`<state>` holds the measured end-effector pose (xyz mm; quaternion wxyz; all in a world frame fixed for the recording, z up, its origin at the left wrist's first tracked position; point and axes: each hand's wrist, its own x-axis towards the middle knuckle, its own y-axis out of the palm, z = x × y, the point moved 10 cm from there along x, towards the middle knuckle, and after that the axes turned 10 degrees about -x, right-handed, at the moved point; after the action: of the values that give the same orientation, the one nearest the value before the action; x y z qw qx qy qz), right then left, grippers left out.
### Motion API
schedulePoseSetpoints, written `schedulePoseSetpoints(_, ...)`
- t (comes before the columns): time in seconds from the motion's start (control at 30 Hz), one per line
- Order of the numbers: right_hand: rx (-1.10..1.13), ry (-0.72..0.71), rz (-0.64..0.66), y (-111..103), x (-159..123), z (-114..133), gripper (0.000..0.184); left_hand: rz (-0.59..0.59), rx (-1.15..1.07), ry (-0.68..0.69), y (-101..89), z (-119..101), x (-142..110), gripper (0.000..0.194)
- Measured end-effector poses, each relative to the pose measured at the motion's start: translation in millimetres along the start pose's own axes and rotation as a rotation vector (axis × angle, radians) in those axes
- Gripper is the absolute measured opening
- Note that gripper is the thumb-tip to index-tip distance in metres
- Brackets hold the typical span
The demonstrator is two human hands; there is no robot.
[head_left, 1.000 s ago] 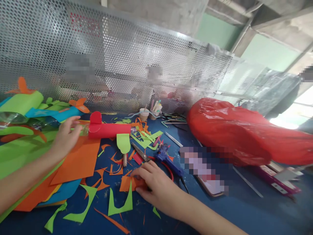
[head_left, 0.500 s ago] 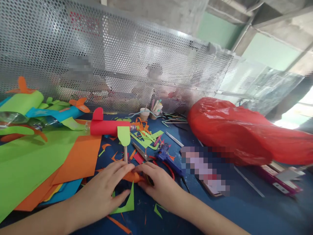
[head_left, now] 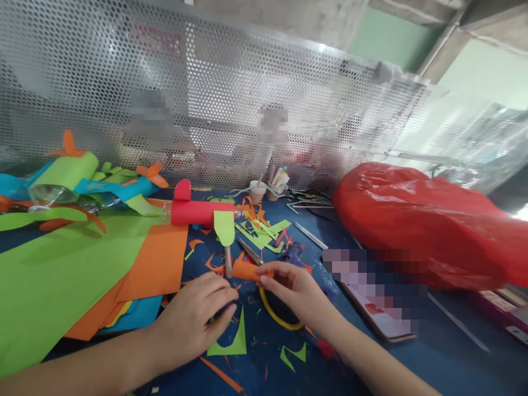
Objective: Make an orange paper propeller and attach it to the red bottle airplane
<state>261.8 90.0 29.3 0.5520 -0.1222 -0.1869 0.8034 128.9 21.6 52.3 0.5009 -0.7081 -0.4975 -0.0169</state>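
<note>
My right hand (head_left: 291, 290) pinches a small orange paper piece (head_left: 246, 270), lifted a little above the blue table (head_left: 412, 363). My left hand (head_left: 193, 319) rests on the table just left of it, fingers stretched loosely toward the piece, not touching it and holding nothing I can see. A yellow loop (head_left: 275, 318) lies under my right hand. Just beyond the hands lie scissors (head_left: 249, 252) and a green paper paddle (head_left: 225, 227) on a wooden stick. A red paper-wrapped bottle (head_left: 198, 212) with a red fin lies further back.
Green (head_left: 53, 280) and orange (head_left: 159, 267) paper sheets cover the left side, with paper-clad bottles (head_left: 66, 181) behind. Scraps litter the middle. A big red plastic bag (head_left: 416, 225) fills the right. Small cups of pens (head_left: 272, 184) stand by the perforated metal screen (head_left: 247, 99).
My left hand left the red bottle and came down beside my right. My right hand lifted the orange piece off the table and moved it forward. The camera shifted slightly.
</note>
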Motion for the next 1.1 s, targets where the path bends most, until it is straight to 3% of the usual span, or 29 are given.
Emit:
schedulePoseSetpoints(0.17,0.046,0.011,0.193,26.0,-16.2,13.2,0.046,0.005,0.216,0.126,2.6,-16.7,-5.1,0.036)
schedulePoseSetpoints(0.23,-0.052,-0.01,0.244,31.8,-22.3,17.1,0.041,0.015,0.239,0.127,5.7,-15.0,-6.7,0.041)
schedulePoseSetpoints(0.4,-0.445,-0.162,0.231,36.9,-29.1,30.0,0.022,0.041,0.183,0.085,11.3,-7.4,-5.5,0.04)
schedulePoseSetpoints(0.53,-0.542,-0.195,0.218,40.7,-29.6,32.0,0.023,0.114,0.117,0.044,17.4,-4.9,-2.4,0.027)
schedulePoseSetpoints(0.63,-0.54,-0.223,0.172,36.7,-27.4,33.5,0.023,0.091,0.139,0.046,15.1,-6.3,-1.2,0.032)
schedulePoseSetpoints(0.7,-0.51,-0.226,0.1,27.6,-24.4,34.1,0.024,0.049,0.187,0.076,8.8,-10.1,0.9,0.035)
schedulePoseSetpoints(0.8,-0.446,-0.21,-0.012,11.4,-20.3,33.3,0.026,-0.011,0.288,0.084,-9.7,-11.8,7.5,0.024)
schedulePoseSetpoints(0.87,-0.439,-0.203,-0.001,9.9,-18.2,31.3,0.034,0.002,0.358,-0.039,-24.9,3.5,11.3,0.021)
schedulePoseSetpoints(1.0,-0.505,-0.23,0.123,23.0,-17.5,30.3,0.042,0.068,0.596,-0.295,-56.2,46.3,0.3,0.05)
schedulePoseSetpoints(1.1,-0.55,-0.226,0.134,27.1,-17.9,29.0,0.043,0.073,0.663,-0.353,-70.3,64.7,-13.8,0.041)
